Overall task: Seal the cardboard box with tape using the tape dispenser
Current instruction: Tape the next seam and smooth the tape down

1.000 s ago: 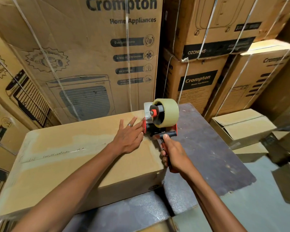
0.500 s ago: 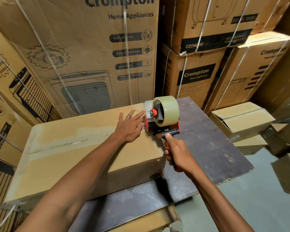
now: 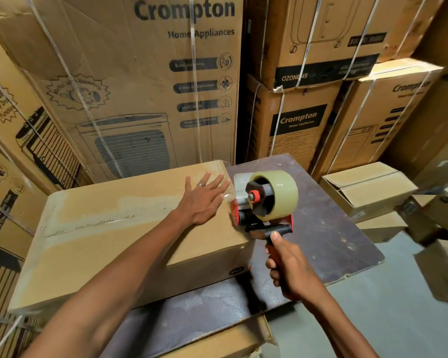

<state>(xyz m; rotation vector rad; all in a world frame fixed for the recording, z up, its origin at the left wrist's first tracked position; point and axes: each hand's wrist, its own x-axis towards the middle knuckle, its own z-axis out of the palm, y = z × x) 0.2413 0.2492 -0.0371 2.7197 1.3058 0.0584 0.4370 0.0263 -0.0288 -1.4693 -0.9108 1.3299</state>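
Head view: cardboard box [image 3: 119, 244] lies long axis L–R on the dark board [image 3: 329, 244], we've got left hand [image 3: 204, 200] flat w/ fingers straight by its right end, right hand [image 3: 292, 267] curled round tape dispenser [image 3: 264, 205] handle just off that edge, nearer the coming pull.

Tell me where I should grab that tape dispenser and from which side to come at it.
Grip the tape dispenser by its handle, low at the near end, where the right hand wraps it now. Come from the near side, below the tape roll: the handle points back toward the person, while the far end by the cardboard box carries the tape's exit.
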